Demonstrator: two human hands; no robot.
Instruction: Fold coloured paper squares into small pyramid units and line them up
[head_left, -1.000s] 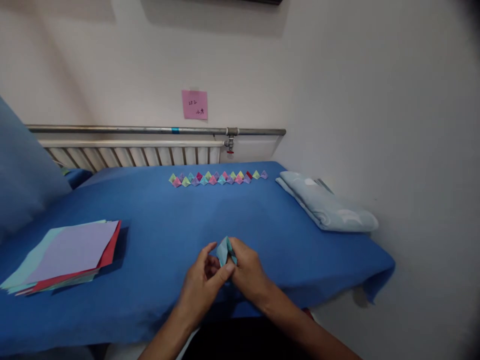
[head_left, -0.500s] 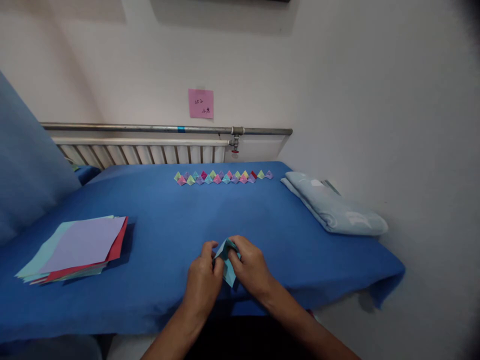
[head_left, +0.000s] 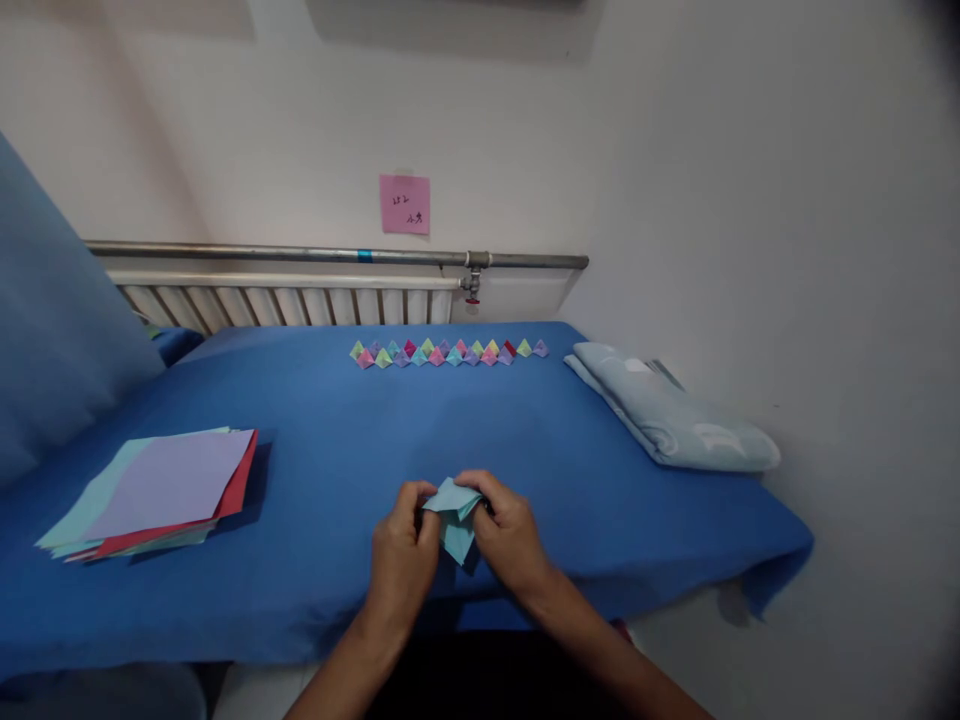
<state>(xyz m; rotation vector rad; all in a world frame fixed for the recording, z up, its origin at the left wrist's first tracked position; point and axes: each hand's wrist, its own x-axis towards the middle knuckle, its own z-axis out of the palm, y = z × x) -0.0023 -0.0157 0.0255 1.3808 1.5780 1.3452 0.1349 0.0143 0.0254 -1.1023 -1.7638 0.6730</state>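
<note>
Paper, one folded piece, is held by two hands.

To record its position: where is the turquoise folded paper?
In the head view, the turquoise folded paper is below centre, held between the left hand and right hand, right of the coloured paper stack.

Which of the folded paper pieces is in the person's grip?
The light-blue piece between the left hand and right hand; the other folded pieces lie in two rows farther back on the blue cloth.
</note>
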